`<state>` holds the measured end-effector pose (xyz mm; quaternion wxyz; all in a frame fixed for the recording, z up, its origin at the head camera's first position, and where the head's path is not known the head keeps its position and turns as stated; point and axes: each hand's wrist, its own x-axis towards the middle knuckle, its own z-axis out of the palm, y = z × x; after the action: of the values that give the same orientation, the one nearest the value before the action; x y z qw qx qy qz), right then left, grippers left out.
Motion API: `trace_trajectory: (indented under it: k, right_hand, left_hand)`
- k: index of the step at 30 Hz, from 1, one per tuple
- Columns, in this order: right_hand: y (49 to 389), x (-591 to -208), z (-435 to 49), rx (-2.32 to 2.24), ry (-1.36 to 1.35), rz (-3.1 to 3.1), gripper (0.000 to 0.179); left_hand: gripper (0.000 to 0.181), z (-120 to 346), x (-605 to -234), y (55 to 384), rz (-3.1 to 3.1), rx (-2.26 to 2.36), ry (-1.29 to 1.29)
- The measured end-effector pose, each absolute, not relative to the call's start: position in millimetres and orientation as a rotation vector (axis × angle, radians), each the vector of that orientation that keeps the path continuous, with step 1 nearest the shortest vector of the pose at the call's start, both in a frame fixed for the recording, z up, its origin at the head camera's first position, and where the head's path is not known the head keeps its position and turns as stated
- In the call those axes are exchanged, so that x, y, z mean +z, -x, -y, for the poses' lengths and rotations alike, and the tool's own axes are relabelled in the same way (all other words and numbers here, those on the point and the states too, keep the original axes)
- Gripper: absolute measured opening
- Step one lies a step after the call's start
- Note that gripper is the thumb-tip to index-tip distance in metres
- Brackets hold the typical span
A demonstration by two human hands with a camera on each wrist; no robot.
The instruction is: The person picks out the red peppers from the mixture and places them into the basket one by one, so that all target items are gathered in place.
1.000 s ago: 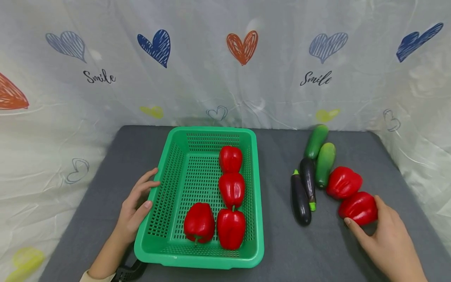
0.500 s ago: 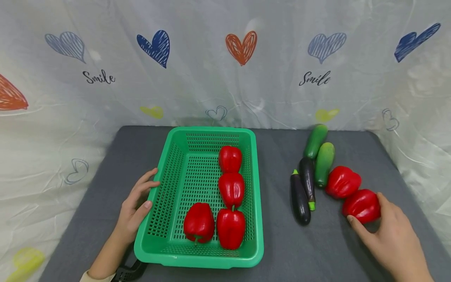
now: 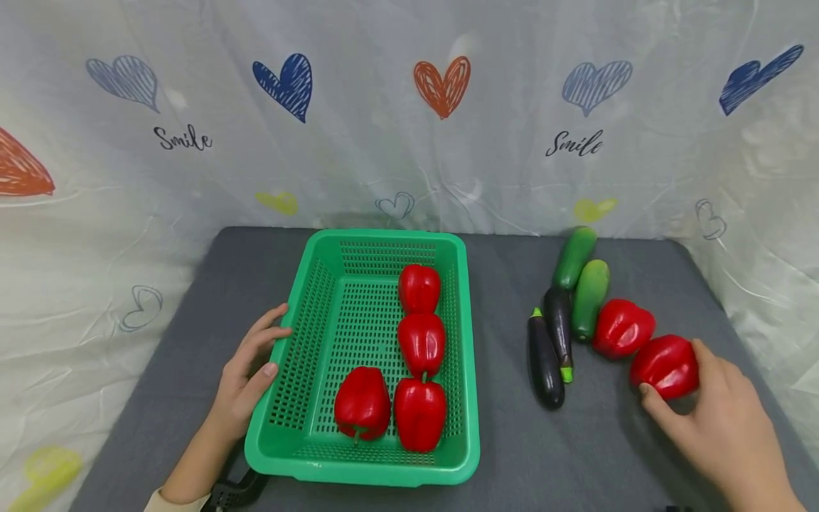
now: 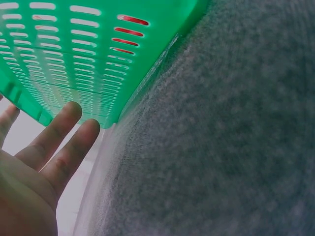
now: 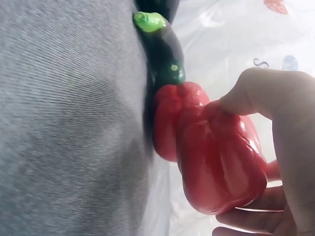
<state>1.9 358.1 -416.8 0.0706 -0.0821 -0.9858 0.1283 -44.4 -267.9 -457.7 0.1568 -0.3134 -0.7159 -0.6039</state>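
Note:
My right hand (image 3: 729,412) grips a red bell pepper (image 3: 665,366) between thumb and fingers at the right of the table. In the right wrist view the gripped bell pepper (image 5: 219,157) sits farther from the grey cloth than a second red bell pepper (image 5: 172,118) behind it. My left hand (image 3: 246,377) rests its fingertips at the left rim of a green perforated basket (image 3: 473,398). The left wrist view shows the left hand's fingers fairly straight beside the basket's outer wall (image 4: 64,64). Several red bell peppers (image 3: 420,345) lie inside the basket, along its right side and front.
Two dark eggplants (image 3: 544,363) and two green cucumbers (image 3: 590,295) lie together between the basket and the loose peppers. A grey cloth (image 3: 499,441) covers the table. A pale curtain with printed hearts (image 3: 441,85) hangs behind. A black strap (image 3: 237,491) shows by the left wrist.
My right hand and the bell pepper in it have moved slightly right and up in the head view, away from the neighbouring pepper. The left hand and basket have stayed in place.

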Motion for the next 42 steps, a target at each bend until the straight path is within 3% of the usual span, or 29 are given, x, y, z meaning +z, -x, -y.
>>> trace_trajectory:
  k: [42]
  right_hand:
    - [24.2,-381.0,-334.3,0.285,0.0,2.827,0.098]
  left_hand:
    - [0.039,267.2,-457.9,45.9,2.03,-1.71,0.929]
